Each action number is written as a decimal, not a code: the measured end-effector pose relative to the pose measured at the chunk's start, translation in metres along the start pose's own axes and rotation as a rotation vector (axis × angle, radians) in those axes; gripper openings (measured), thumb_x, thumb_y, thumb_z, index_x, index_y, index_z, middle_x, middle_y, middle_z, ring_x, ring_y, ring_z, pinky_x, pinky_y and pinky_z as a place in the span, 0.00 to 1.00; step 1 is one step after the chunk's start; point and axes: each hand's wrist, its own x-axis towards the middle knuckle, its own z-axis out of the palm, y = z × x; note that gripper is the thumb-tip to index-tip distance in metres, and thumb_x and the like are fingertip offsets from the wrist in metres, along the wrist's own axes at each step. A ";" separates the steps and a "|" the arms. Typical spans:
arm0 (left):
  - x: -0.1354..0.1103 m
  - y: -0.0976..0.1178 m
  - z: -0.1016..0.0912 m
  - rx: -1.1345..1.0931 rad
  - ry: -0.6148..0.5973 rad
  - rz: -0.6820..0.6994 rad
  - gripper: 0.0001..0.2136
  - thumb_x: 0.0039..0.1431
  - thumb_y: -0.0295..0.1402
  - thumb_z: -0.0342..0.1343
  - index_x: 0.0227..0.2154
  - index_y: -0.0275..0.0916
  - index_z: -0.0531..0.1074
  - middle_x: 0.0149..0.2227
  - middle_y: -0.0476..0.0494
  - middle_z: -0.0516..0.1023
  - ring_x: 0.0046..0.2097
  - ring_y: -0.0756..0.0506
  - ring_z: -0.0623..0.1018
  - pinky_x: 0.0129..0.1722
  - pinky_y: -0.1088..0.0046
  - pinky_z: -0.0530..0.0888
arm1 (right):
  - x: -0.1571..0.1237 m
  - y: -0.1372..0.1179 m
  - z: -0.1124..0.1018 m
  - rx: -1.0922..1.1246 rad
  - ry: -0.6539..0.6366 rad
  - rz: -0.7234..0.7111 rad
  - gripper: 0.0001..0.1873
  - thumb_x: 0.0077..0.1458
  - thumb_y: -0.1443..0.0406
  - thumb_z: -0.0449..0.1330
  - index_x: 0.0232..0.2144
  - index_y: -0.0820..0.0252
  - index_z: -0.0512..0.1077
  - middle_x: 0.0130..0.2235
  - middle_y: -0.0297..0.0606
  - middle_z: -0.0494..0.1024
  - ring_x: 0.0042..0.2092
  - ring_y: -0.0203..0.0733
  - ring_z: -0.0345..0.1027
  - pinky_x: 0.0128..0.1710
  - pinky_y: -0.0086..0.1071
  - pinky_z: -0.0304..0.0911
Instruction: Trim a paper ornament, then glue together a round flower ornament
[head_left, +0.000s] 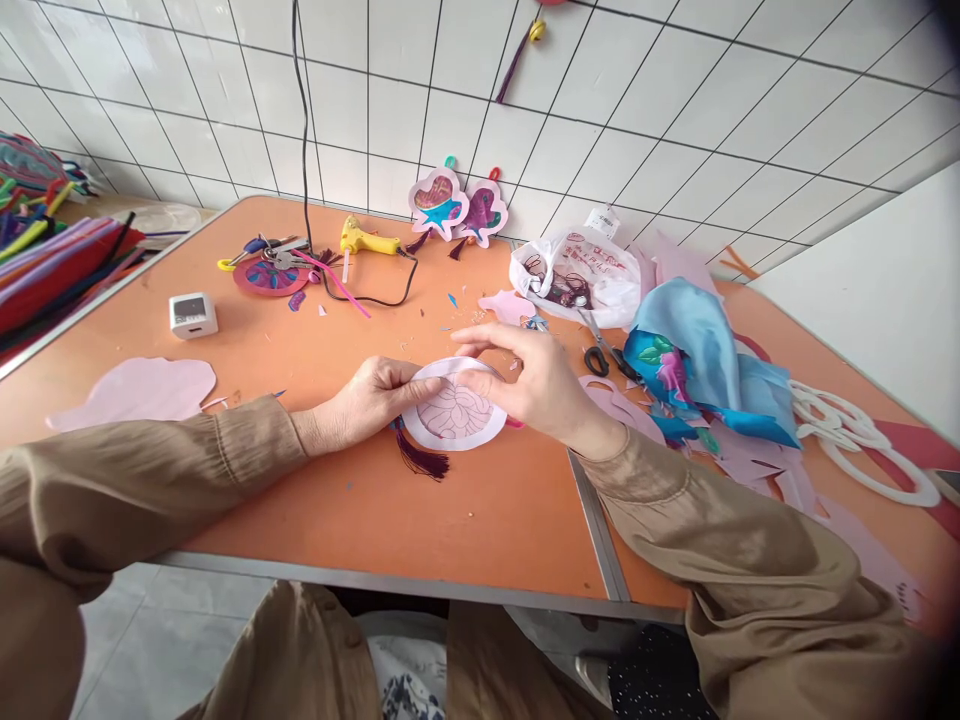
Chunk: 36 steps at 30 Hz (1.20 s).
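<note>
My left hand (375, 403) pinches the left edge of a round white-rimmed ornament (454, 405), its thumb on the rim. The ornament's pale pink middle carries a line pattern like petals. From its lower left hangs a dark purple tassel (421, 455), lying towards the orange table (375, 520). Over the upper right of the ornament is my right hand (517, 375), its thumb touching the face and its other fingers arched apart past the top rim. A bit of bright pink shows at the ornament's right edge, under the right hand.
Behind lie a yellow glue gun (367, 238) with its cord, two finished ornaments (454, 205) against the tiled wall, and keys (289, 255). At right are a plastic bag (581, 275), scissors (609, 355), blue cloth (694, 330) and white rings (862, 440). A white charger (193, 315) stands left.
</note>
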 end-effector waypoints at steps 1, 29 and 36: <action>0.000 0.000 0.000 0.034 -0.012 0.023 0.21 0.61 0.47 0.54 0.25 0.33 0.74 0.22 0.48 0.69 0.25 0.52 0.66 0.25 0.76 0.63 | -0.001 -0.003 0.001 -0.043 -0.012 -0.028 0.08 0.49 0.62 0.68 0.34 0.57 0.78 0.34 0.36 0.83 0.37 0.44 0.76 0.40 0.39 0.69; -0.001 -0.009 0.000 0.158 0.229 0.223 0.22 0.58 0.50 0.60 0.22 0.34 0.75 0.25 0.44 0.73 0.28 0.47 0.73 0.29 0.71 0.69 | -0.010 0.009 0.011 -0.317 0.299 -0.580 0.13 0.57 0.69 0.62 0.45 0.55 0.72 0.40 0.40 0.80 0.42 0.45 0.76 0.41 0.42 0.73; -0.001 -0.012 0.000 0.169 0.227 0.229 0.19 0.59 0.46 0.59 0.24 0.34 0.76 0.25 0.44 0.73 0.28 0.48 0.73 0.28 0.71 0.68 | -0.009 0.016 0.011 -0.521 0.363 -0.788 0.15 0.56 0.73 0.62 0.45 0.54 0.71 0.43 0.39 0.79 0.45 0.44 0.75 0.43 0.41 0.76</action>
